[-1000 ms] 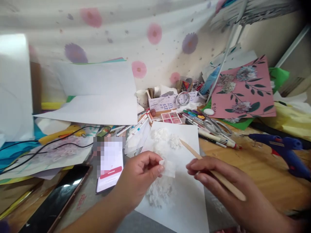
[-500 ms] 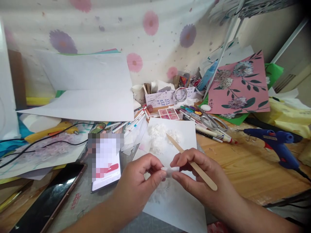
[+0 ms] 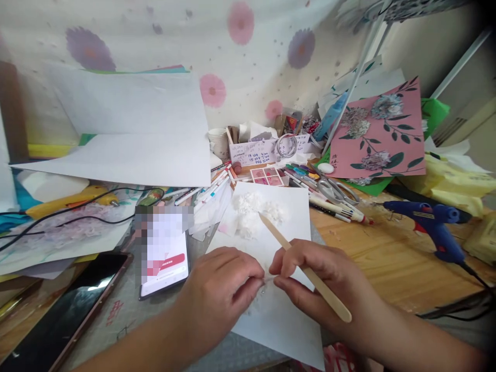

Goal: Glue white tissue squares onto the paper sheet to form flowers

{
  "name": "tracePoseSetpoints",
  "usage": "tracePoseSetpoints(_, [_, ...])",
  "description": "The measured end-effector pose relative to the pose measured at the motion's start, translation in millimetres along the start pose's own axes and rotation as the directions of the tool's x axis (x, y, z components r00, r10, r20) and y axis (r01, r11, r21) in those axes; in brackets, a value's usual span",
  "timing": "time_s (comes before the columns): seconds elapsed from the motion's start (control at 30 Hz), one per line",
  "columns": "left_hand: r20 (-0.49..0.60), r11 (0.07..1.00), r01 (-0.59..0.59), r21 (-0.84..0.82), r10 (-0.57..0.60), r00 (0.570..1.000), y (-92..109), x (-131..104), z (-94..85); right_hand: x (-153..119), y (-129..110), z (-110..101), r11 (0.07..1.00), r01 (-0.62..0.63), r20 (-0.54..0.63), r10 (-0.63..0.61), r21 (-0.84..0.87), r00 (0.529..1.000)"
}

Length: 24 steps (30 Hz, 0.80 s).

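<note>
Both my hands meet over a white sheet of paper (image 3: 298, 330). The fingertips of my left hand (image 3: 225, 289) are pinched on a small, thin white paper piece (image 3: 270, 279), mostly hidden by the fingers. My right hand (image 3: 318, 274) pinches the other end of that piece. The same hand also keeps a flat wooden craft stick (image 3: 277, 233), which slants across the fingers with its pointed tip toward the upper left. Just beyond the tip, fluffy white paper petals (image 3: 248, 212) are clustered on the far part of the sheet.
A lit phone (image 3: 166, 263) and a dark phone (image 3: 73, 310) lie to the left. A blue glue gun (image 3: 437, 225) rests on the right, near scissors (image 3: 341, 186) and several pens (image 3: 335, 207). A yellow glue gun (image 3: 77, 200) lies at far left.
My left hand has turned over more, its back now facing up. The white piece between my fingertips shows less than before. The camera view has shifted slightly.
</note>
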<state>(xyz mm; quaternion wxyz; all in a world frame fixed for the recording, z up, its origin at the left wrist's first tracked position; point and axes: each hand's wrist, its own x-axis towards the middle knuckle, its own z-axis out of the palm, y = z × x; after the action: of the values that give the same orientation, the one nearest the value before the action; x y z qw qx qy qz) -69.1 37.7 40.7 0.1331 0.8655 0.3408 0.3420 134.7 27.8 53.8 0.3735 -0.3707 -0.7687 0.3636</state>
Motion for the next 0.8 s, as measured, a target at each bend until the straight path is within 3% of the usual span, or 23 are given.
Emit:
tracePoseSetpoints(0.23, [0.134, 0.997, -0.023, 0.078, 0.012, 0.991, 0.8, -1.1, -1.2, 2.0, 3.2, 8.3, 0.995, 0.034, -0.005, -0.035, -0.098, 0.999])
tracePoseSetpoints(0.57, [0.145, 0.990, -0.062, 0.126, 0.044, 0.989, 7.3, 1.5, -1.8, -1.9, 11.3, 16.3, 0.978, 0.087, -0.024, -0.093, -0.190, 0.995])
tracePoseSetpoints(0.8, [0.145, 0.991, -0.080, 0.109, 0.064, 0.987, 6.2, 2.1, -1.3, 0.7, 8.2, 17.4, 0.997, 0.018, -0.047, -0.021, -0.070, 0.999])
